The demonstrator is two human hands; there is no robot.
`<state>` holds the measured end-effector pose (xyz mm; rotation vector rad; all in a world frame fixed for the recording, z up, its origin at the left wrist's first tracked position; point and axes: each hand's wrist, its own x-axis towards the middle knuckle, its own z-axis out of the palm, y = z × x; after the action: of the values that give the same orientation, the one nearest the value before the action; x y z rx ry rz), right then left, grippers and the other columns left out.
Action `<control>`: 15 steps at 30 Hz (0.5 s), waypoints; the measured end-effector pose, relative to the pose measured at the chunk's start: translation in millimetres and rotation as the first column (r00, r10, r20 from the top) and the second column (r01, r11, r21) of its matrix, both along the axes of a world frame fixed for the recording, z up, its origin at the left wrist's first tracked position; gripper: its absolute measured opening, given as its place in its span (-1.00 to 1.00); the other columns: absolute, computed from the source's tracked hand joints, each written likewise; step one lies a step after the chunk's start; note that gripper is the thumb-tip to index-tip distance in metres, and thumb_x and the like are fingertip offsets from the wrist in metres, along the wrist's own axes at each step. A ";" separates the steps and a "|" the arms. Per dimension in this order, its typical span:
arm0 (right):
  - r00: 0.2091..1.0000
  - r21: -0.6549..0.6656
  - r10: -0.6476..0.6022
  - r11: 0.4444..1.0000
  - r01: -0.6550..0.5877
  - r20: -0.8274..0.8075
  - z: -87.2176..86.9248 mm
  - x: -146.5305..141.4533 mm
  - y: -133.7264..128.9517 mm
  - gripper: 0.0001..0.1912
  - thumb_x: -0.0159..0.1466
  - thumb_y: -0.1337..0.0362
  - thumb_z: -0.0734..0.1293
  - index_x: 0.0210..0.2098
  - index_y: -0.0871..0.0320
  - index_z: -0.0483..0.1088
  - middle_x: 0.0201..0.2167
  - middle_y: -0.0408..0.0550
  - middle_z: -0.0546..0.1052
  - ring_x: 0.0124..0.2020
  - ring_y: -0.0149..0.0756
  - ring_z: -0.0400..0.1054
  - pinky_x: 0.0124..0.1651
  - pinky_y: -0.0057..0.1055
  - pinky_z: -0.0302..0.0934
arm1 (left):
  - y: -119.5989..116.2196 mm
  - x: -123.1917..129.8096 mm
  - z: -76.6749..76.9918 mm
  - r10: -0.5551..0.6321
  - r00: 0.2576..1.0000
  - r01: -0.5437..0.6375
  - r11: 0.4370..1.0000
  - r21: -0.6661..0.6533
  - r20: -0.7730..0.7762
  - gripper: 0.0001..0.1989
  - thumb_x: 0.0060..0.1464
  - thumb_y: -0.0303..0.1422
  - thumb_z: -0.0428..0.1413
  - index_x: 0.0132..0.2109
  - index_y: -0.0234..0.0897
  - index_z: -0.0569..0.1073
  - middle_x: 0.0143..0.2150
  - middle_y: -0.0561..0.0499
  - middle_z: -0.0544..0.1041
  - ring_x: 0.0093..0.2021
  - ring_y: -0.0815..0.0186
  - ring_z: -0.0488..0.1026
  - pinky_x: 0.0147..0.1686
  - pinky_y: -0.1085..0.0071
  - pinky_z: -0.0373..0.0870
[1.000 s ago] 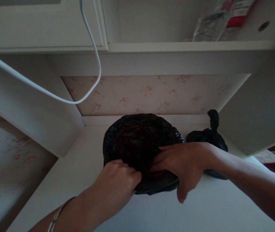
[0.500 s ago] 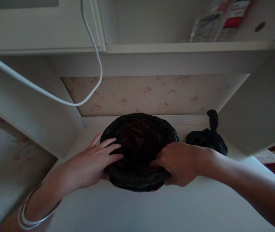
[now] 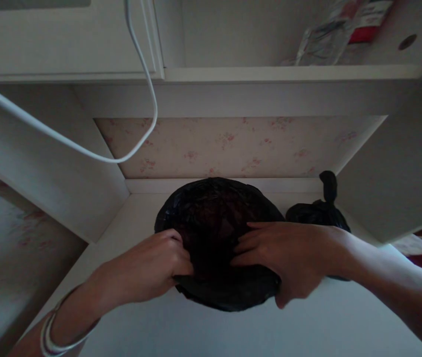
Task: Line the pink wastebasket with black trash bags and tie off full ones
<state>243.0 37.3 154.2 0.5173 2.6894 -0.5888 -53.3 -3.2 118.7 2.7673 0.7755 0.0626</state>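
A round bin lined with a black bag stands on the white surface, its dark inside facing up. At the rim's left side, my left hand is closed, its curled fingers gripping the bag's edge. My right hand lies over the right part of the rim, fingers spread into the opening and thumb outside. Its fingers are apart and do not pinch the bag. What lies deep in the bin is too dark to make out.
A knotted black bag sits behind my right forearm. A white cable hangs in a loop at the upper left. Above is a shelf holding clear and red packaging. White panels stand at both sides.
My left hand has gone from spread fingers to a closed grip. My right hand has opened its fingers and shifted right. The near rim of the bag bulges lower and further right.
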 end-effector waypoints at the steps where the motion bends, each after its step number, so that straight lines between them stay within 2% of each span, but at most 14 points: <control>1: 1.000 0.016 -0.004 1.000 0.004 0.010 -2.9 2.6 0.6 -0.05 -0.05 0.15 0.68 0.30 0.10 0.40 0.25 0.14 0.52 0.30 0.22 0.33 0.39 0.12 0.05 | 5.5 -9.4 2.3 0.004 1.000 -0.005 1.000 -0.020 -0.011 -0.53 0.03 -0.80 0.02 -0.26 -0.11 0.60 -0.23 0.20 0.71 -0.12 0.35 0.63 0.26 0.25 0.25; 3: 1.000 0.028 0.007 1.000 -0.007 0.018 -6.4 2.7 0.8 -0.04 -0.03 0.12 0.66 0.32 0.10 0.38 0.28 0.15 0.49 0.32 0.22 0.31 0.42 0.16 -0.04 | 12.2 -24.8 6.0 0.060 0.998 -0.059 0.998 0.027 -0.020 -0.40 -0.03 -0.83 -0.02 -0.18 -0.03 0.63 -0.08 0.22 0.70 0.06 0.31 0.59 0.46 0.05 -0.09; 4: 1.000 0.032 0.014 0.999 -0.015 0.017 -6.8 0.6 0.3 -0.06 -0.02 0.12 0.65 0.32 0.11 0.39 0.27 0.15 0.50 0.31 0.22 0.33 0.41 0.15 -0.01 | 12.5 -30.3 7.7 0.108 0.994 -0.106 0.991 0.085 -0.021 -0.37 -0.04 -0.83 -0.03 -0.13 -0.01 0.64 -0.01 0.19 0.69 0.15 0.26 0.55 0.49 -0.06 -0.25; 6: 0.999 0.025 -0.002 1.000 0.001 0.053 -4.6 -6.9 -1.9 -0.20 0.03 0.15 0.61 0.24 0.13 0.46 0.15 0.13 0.59 0.19 0.18 0.44 0.26 0.06 0.21 | 5.7 -35.3 11.5 0.210 0.977 -0.199 0.960 0.197 -0.034 -0.33 -0.03 -0.82 0.00 0.01 -0.02 0.63 0.15 0.07 0.64 0.29 0.14 0.45 0.49 -0.20 -0.38; 8: 0.987 0.006 -0.051 0.999 0.051 0.151 -0.8 -16.7 -4.9 -0.45 0.08 0.21 0.51 0.08 0.14 0.58 -0.10 0.10 0.69 -0.09 0.10 0.57 -0.10 -0.13 0.39 | -9.8 -29.6 16.4 0.251 0.967 -0.232 0.946 0.228 -0.055 -0.32 0.04 -0.72 0.15 0.24 -0.06 0.51 0.30 -0.05 0.54 0.37 0.02 0.37 0.48 -0.23 -0.22; 10: 0.964 -0.023 -0.068 0.997 0.076 0.257 2.3 -26.7 -7.6 -0.66 0.09 0.27 0.42 -0.13 0.15 0.65 -0.34 0.05 0.68 -0.38 -0.04 0.55 -0.43 -0.29 0.28 | -28.7 -11.2 20.3 0.207 0.977 -0.195 0.967 0.165 -0.056 -0.19 0.05 -0.42 0.37 0.41 -0.05 0.31 0.40 -0.11 0.44 0.40 -0.04 0.33 0.45 -0.16 0.04; 12: 0.949 -0.049 -0.022 0.998 0.039 0.315 3.5 -34.7 -9.1 -0.77 0.11 0.29 0.39 -0.27 0.17 0.65 -0.48 0.01 0.63 -0.54 -0.16 0.45 -0.55 -0.36 0.15 | -43.9 16.5 20.0 0.171 0.985 -0.169 0.982 0.088 -0.006 -0.08 0.00 -0.06 0.42 0.43 -0.08 0.27 0.38 -0.12 0.46 0.35 -0.03 0.40 0.39 -0.06 0.22; 13: 0.943 -0.060 0.002 0.998 0.019 0.332 3.5 -37.3 -9.4 -0.79 0.12 0.26 0.39 -0.32 0.19 0.65 -0.52 0.00 0.60 -0.57 -0.20 0.41 -0.57 -0.38 0.12 | -48.5 31.1 17.8 0.184 0.983 -0.185 0.981 0.063 0.026 -0.09 -0.02 0.04 0.40 0.40 -0.15 0.32 0.32 -0.15 0.52 0.29 -0.03 0.47 0.34 -0.02 0.30; 15: 0.940 -0.099 0.025 0.995 0.009 0.339 3.1 -38.4 -9.1 -0.76 0.15 0.16 0.43 -0.31 0.20 0.64 -0.54 -0.04 0.57 -0.55 -0.22 0.40 -0.54 -0.39 0.13 | -51.3 54.9 10.1 0.232 0.973 -0.232 0.973 0.012 0.008 -0.22 -0.03 0.06 0.39 0.24 -0.24 0.47 0.12 -0.16 0.66 0.06 -0.04 0.62 0.12 0.03 0.51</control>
<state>204.7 28.2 157.4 0.5271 2.3217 -0.5692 1.6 -54.5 128.8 2.6730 1.0971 0.1221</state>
